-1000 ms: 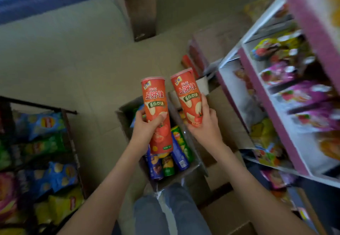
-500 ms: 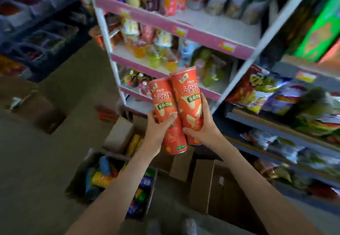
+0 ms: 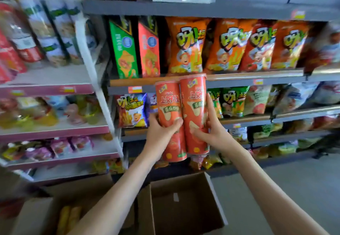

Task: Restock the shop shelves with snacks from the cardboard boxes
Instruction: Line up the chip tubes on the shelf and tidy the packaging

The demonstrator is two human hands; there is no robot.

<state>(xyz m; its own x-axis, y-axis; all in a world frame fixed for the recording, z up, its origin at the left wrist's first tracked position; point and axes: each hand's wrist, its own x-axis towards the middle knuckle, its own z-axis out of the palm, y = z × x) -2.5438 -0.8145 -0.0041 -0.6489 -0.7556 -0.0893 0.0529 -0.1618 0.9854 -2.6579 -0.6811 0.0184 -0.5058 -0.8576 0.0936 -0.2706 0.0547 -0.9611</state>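
The person is holding two tall red snack cans upright in front of the dark shelves, one in each hand. The left hand is wrapping the left can low on its body, thumb lying across the front and fingers curling round behind. The right hand is gripping the right can the same way, with its fingers running up the can's right side. The cans are touching along their length. An open cardboard box is sitting below them on the near floor.

Both grips are sitting low, so the tops are free to tip, and the smooth tubes pressing together could slide against each other and slip out.

The shelf edge just behind the can tops is carrying a tight row of orange bags with no gap showing. Pushing a can in there would likely crush the bags or knock them down.

Cans of a similar shape are standing on the far-left shelf, though blur is hiding their labels. Swinging across to them means passing the white post, which a can could strike.

With both hands full, neither is free for clearing a space or catching a falling can.
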